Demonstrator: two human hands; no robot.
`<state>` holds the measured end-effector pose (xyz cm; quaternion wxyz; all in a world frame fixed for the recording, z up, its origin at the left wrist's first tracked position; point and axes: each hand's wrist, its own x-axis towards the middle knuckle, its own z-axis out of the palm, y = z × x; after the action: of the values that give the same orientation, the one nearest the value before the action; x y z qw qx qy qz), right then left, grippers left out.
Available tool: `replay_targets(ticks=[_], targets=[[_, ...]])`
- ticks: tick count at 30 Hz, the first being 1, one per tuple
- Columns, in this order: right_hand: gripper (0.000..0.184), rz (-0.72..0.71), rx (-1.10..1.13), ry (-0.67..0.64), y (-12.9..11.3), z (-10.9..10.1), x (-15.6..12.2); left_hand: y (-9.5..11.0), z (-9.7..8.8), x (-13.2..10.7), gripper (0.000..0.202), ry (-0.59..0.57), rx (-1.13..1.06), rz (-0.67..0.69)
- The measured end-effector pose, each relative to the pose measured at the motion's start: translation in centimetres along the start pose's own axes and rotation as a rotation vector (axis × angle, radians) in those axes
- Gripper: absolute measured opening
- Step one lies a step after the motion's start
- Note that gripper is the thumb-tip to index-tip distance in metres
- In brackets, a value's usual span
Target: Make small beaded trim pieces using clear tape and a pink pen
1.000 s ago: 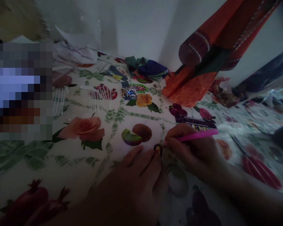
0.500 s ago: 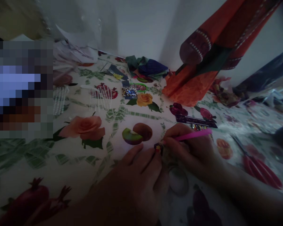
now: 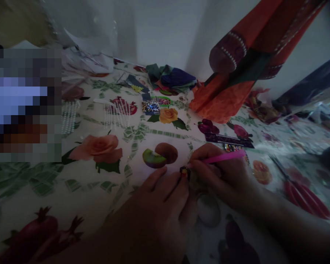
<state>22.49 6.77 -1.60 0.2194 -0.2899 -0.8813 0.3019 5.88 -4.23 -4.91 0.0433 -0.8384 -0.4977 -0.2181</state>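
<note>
My left hand (image 3: 165, 198) lies low over the tablecloth, its fingertips pressing on a small dark piece with gold and red specks (image 3: 184, 171). Pinched in my right hand (image 3: 222, 172) is a slim pink pen-like stick (image 3: 222, 157), slanting up to the right. Its tip is hidden by my fingers, close to the dark piece. Just beyond my right hand lie a dark strip with rows of pale beads (image 3: 228, 139) and a patch of mixed shiny beads (image 3: 234, 147), partly covered by the hand.
Red-handled scissors (image 3: 305, 198) lie at right. Farther back are a pile of glittering stones (image 3: 151, 106), a green-rimmed dish of beads (image 3: 164, 101), strings of white pearls (image 3: 117, 116) and crumpled dark cloth (image 3: 176, 77). An orange garment (image 3: 220, 99) hangs onto the printed tablecloth (image 3: 79, 190).
Very little differs. My right hand and the pink stick have shifted slightly, and a bit more of the bead patch shows behind them. My left hand keeps its place on the dark piece.
</note>
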Motion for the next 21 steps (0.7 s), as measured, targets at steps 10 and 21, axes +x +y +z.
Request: replay_targets(ticks=[10, 21], targets=[[0.007, -0.001, 0.01, 0.011, 0.46, 0.26, -0.12, -0.83, 0.17, 0.07, 0.037, 0.022, -0.016, 0.08], [0.006, -0.004, 0.023, -0.003, 0.49, 0.26, -0.11, -0.96, -0.08, 0.28, 0.038, 0.008, -0.004, 0.043]])
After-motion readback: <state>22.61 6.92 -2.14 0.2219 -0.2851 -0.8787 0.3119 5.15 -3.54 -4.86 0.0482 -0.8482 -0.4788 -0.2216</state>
